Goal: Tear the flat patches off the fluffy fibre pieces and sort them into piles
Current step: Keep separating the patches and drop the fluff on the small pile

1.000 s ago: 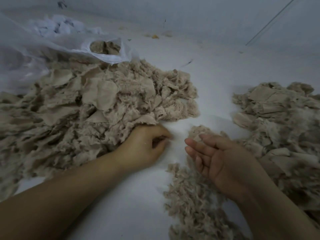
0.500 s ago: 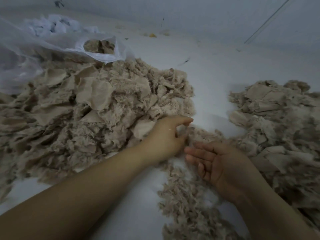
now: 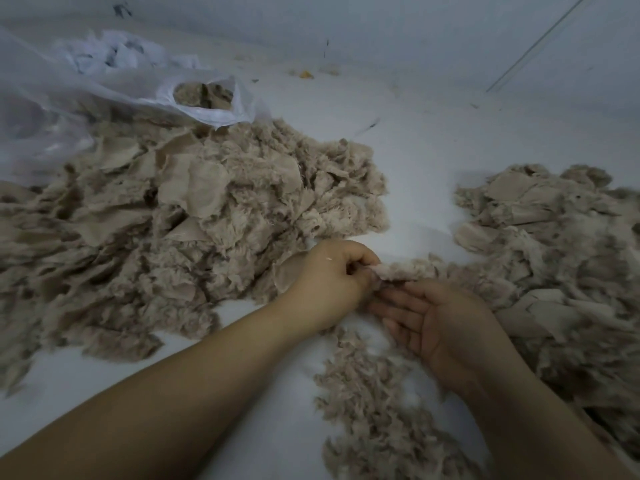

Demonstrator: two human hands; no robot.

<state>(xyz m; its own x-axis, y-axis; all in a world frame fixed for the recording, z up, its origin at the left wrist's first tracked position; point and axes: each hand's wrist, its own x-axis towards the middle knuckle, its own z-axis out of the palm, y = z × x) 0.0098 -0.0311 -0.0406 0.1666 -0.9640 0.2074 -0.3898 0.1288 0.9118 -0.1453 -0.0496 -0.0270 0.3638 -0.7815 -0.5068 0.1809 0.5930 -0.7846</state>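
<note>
Head view is dim and soft at the edges, so the big heap of unsorted fibre pieces (image 3: 180,223) runs off the left border and its far-left part blurs into shadow; the pile of flat patches (image 3: 557,244) is likewise cut by the right edge, with fluff mixed among its patches. A third, narrower pile of loose fluff (image 3: 374,407) trails off the bottom between the forearms, partly covered by the right wrist. The left hand (image 3: 329,282) has its fingers curled, pinching the near end of a fluffy fibre piece (image 3: 405,270) that lies just above the right hand (image 3: 446,327). That hand lies palm up with its fingers straight and relaxed, fingertips (image 3: 391,296) touching the piece's underside; whether its thumb presses on the piece cannot be made out. At upper left a translucent plastic bag (image 3: 211,110) slumps over the heap's far edge, its mouth showing more tan fibre inside, though how full it is stays hidden behind the cloudy film. White crumpled scraps (image 3: 114,53) sit beyond it. All rest on a white surface (image 3: 422,161).
</note>
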